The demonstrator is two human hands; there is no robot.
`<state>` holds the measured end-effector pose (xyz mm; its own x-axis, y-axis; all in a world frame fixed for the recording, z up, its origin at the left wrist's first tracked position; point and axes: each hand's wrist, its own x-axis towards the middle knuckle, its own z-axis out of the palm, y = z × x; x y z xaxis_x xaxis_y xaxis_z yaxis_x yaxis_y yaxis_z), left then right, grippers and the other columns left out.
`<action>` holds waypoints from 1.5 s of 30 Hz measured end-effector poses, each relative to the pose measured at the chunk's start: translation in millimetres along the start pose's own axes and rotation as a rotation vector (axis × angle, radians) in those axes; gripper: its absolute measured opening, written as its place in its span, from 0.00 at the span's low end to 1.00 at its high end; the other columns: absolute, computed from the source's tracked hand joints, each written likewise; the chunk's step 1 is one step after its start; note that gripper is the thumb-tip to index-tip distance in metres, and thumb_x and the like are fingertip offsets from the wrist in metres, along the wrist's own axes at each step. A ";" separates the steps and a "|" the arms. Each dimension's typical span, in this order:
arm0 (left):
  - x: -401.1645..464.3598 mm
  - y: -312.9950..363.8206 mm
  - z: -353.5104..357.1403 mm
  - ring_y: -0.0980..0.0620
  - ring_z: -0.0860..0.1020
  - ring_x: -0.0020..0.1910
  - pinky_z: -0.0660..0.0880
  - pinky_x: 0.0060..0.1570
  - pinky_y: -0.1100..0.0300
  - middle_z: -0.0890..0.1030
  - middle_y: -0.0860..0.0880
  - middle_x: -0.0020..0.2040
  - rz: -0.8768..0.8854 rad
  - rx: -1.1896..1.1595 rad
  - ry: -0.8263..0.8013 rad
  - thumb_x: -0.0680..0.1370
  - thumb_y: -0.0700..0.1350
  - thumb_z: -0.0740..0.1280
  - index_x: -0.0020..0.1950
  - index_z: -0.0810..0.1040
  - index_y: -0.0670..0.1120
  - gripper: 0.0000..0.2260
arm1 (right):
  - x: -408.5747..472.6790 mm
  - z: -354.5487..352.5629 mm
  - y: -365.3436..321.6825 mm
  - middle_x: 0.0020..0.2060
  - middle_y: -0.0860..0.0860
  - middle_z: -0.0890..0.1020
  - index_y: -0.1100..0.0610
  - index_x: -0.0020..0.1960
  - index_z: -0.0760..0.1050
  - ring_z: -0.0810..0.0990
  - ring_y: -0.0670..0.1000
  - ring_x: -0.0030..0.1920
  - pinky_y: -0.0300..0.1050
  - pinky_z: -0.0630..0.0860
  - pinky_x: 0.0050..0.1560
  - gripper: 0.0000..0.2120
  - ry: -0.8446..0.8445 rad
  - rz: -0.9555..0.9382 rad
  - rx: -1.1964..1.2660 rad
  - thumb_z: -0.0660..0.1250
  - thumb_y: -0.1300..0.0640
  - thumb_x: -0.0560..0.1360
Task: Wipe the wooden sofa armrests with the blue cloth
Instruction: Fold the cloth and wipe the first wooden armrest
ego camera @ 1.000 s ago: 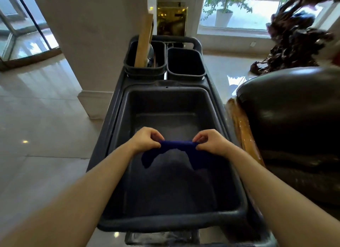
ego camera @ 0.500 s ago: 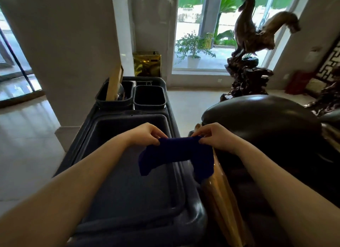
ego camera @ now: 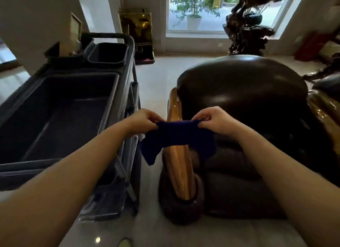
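Observation:
A dark blue cloth (ego camera: 174, 136) hangs stretched between my two hands. My left hand (ego camera: 143, 120) pinches its left top corner and my right hand (ego camera: 213, 120) pinches the right top corner. The cloth hangs just above the near wooden sofa armrest (ego camera: 179, 165), a glossy brown rounded rail running away from me, and hides its middle part. The dark leather sofa back (ego camera: 242, 93) bulges to the right of that armrest. A second wooden armrest (ego camera: 325, 108) shows at the far right edge.
A dark grey cleaning cart (ego camera: 60, 114) with a deep tub and two small bins stands close on the left. A dark carved sculpture (ego camera: 246, 31) stands behind the sofa by the window. Pale tiled floor (ego camera: 154, 84) runs between cart and sofa.
My hands have carried the cloth out of the cart tub and rightward to above the wooden armrest. The view has swung right toward the sofa.

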<state>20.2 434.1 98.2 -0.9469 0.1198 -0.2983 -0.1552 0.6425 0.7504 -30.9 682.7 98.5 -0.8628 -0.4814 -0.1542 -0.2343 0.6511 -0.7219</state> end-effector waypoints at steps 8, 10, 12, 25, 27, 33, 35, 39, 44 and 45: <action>86.9 -78.7 126.1 0.57 0.78 0.40 0.75 0.35 0.68 0.79 0.55 0.39 -0.171 0.056 -0.132 0.72 0.32 0.60 0.53 0.82 0.48 0.18 | 19.1 88.2 158.4 0.43 0.47 0.81 0.43 0.44 0.76 0.82 0.44 0.43 0.39 0.80 0.40 0.12 -0.076 0.191 0.104 0.67 0.61 0.72; 111.0 -106.7 152.7 0.57 0.77 0.40 0.75 0.37 0.66 0.78 0.55 0.41 -0.219 0.060 -0.173 0.73 0.32 0.61 0.54 0.81 0.48 0.17 | 32.3 113.3 193.6 0.44 0.46 0.81 0.43 0.43 0.75 0.81 0.44 0.44 0.40 0.79 0.41 0.13 -0.093 0.242 0.139 0.67 0.62 0.72; 136.0 -131.8 170.9 0.58 0.76 0.41 0.75 0.39 0.65 0.78 0.54 0.43 -0.245 0.068 -0.206 0.73 0.32 0.62 0.54 0.81 0.48 0.16 | 50.4 132.7 225.3 0.45 0.46 0.81 0.44 0.44 0.76 0.81 0.44 0.45 0.41 0.79 0.43 0.12 -0.118 0.283 0.152 0.66 0.62 0.72; 278.0 -215.7 182.0 0.54 0.75 0.51 0.73 0.49 0.60 0.79 0.52 0.49 -0.188 0.055 -0.103 0.73 0.33 0.64 0.51 0.81 0.50 0.14 | 188.3 175.3 316.1 0.45 0.47 0.78 0.44 0.42 0.75 0.78 0.47 0.47 0.42 0.75 0.42 0.14 0.001 0.242 0.204 0.67 0.64 0.72; 283.6 -222.8 187.0 0.54 0.75 0.52 0.72 0.52 0.60 0.79 0.49 0.53 -0.151 0.090 -0.030 0.73 0.34 0.64 0.53 0.80 0.49 0.15 | 196.1 183.2 321.9 0.45 0.46 0.76 0.45 0.42 0.74 0.76 0.49 0.49 0.41 0.74 0.43 0.14 0.058 0.226 0.187 0.66 0.65 0.72; 258.4 -233.1 235.9 0.45 0.55 0.74 0.53 0.72 0.44 0.57 0.43 0.74 0.071 0.488 0.644 0.77 0.46 0.59 0.75 0.52 0.47 0.28 | 180.7 220.9 328.4 0.65 0.51 0.68 0.46 0.68 0.64 0.65 0.51 0.67 0.50 0.65 0.66 0.27 0.609 0.135 0.063 0.68 0.56 0.72; 246.4 -234.3 266.7 0.49 0.42 0.76 0.39 0.73 0.42 0.39 0.47 0.77 0.148 0.620 0.565 0.79 0.50 0.49 0.75 0.40 0.48 0.28 | 163.8 247.3 324.3 0.75 0.52 0.55 0.45 0.74 0.50 0.51 0.51 0.75 0.55 0.51 0.72 0.30 0.705 0.090 -0.043 0.59 0.48 0.76; 256.6 -252.7 306.4 0.48 0.38 0.75 0.35 0.71 0.44 0.34 0.49 0.75 0.094 0.721 0.413 0.78 0.52 0.40 0.74 0.35 0.48 0.26 | 159.3 292.4 326.7 0.74 0.45 0.37 0.41 0.72 0.33 0.35 0.45 0.74 0.55 0.44 0.75 0.28 0.471 0.099 -0.115 0.43 0.43 0.77; 279.6 -257.0 305.4 0.48 0.43 0.75 0.39 0.72 0.43 0.43 0.50 0.76 0.017 0.570 0.480 0.78 0.51 0.44 0.74 0.42 0.49 0.26 | 187.1 294.0 333.4 0.72 0.42 0.31 0.40 0.70 0.28 0.33 0.44 0.73 0.48 0.48 0.73 0.28 0.452 0.117 -0.139 0.40 0.41 0.76; 284.2 -256.6 302.5 0.48 0.44 0.75 0.41 0.72 0.43 0.44 0.50 0.76 0.018 0.553 0.485 0.78 0.50 0.44 0.75 0.43 0.48 0.26 | 193.8 291.6 332.4 0.71 0.42 0.30 0.40 0.69 0.27 0.33 0.44 0.73 0.47 0.48 0.73 0.28 0.441 0.108 -0.153 0.41 0.41 0.77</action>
<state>-123.9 532.2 -357.6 -0.9859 -0.1325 0.1021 -0.0954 0.9468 0.3074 -145.4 634.7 -368.0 -0.9859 -0.1327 0.1023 -0.1675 0.7784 -0.6050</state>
